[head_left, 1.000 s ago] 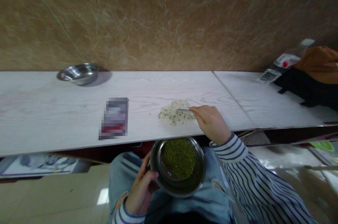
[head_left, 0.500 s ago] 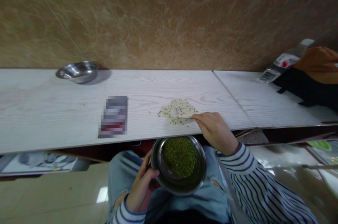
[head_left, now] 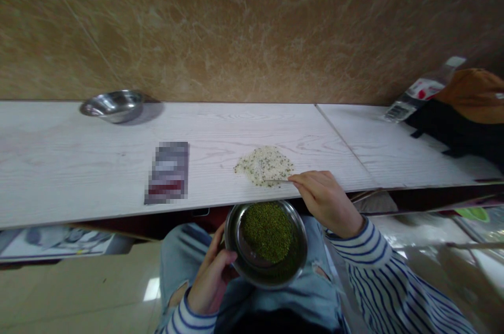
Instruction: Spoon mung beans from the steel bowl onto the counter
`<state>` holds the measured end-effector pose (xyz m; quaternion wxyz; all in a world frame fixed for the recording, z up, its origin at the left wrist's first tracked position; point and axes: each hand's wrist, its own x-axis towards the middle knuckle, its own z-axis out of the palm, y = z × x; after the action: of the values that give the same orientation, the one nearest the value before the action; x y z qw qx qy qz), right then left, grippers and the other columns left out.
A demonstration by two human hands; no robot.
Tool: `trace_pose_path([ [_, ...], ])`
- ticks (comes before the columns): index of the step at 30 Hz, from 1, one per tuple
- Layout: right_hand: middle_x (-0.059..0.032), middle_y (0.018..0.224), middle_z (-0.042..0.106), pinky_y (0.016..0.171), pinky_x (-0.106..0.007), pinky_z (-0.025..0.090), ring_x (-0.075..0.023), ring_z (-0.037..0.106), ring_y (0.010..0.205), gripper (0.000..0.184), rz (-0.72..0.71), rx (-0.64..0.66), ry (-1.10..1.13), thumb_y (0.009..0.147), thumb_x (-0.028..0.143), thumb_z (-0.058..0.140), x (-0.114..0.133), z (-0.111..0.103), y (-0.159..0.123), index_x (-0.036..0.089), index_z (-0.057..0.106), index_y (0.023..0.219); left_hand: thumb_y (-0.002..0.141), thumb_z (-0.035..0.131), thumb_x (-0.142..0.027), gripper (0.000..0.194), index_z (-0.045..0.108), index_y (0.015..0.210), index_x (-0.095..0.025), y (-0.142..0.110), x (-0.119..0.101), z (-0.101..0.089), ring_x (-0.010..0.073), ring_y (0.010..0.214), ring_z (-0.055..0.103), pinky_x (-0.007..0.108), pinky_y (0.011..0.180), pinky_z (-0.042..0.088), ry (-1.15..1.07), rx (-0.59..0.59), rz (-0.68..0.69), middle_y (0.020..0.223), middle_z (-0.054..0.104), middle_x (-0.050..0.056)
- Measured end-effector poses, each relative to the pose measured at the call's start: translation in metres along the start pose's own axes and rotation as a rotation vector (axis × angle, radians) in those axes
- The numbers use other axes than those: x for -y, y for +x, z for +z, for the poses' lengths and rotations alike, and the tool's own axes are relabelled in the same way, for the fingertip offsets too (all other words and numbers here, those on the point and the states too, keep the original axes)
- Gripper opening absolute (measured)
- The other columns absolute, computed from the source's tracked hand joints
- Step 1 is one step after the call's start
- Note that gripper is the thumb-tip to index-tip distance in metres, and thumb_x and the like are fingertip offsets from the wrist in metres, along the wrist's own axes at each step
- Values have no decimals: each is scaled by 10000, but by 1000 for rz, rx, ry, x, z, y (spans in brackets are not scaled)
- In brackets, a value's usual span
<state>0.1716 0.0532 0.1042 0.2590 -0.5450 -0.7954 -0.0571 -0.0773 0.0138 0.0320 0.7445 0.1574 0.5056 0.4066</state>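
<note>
My left hand grips the left rim of a steel bowl, which it holds over my lap just below the table edge. Many small green beans, like mung beans, lie inside that bowl. On the table is a flat pile of white grains, like rice, with green beans scattered through it. Pinched in the fingers of my right hand is a thin metal tool. Its tip points left into the near side of the pile; whether it is tweezers or something else I cannot make out.
A second steel bowl stands at the back left by the wall. Left of the pile lies a flat dark object with a blurred-out surface. A clear plastic bottle leans on a brown and black bag at the right.
My right hand and the thin tool have moved slightly toward the near edge of the pile. My left hand keeps the bowl in about the same place.
</note>
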Motion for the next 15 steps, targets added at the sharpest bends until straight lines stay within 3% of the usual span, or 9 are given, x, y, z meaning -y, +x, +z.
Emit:
trace_pose_path([
  [15, -51, 937, 690, 789, -337, 431, -170, 624, 877, 213, 79, 0, -44, 915, 177, 461, -12, -9, -20, 178, 616, 1061, 608, 598, -141, 718, 467, 1308, -232, -2, 0, 4, 232, 807, 577, 343, 577, 498, 13, 18, 5, 1010, 644, 60],
])
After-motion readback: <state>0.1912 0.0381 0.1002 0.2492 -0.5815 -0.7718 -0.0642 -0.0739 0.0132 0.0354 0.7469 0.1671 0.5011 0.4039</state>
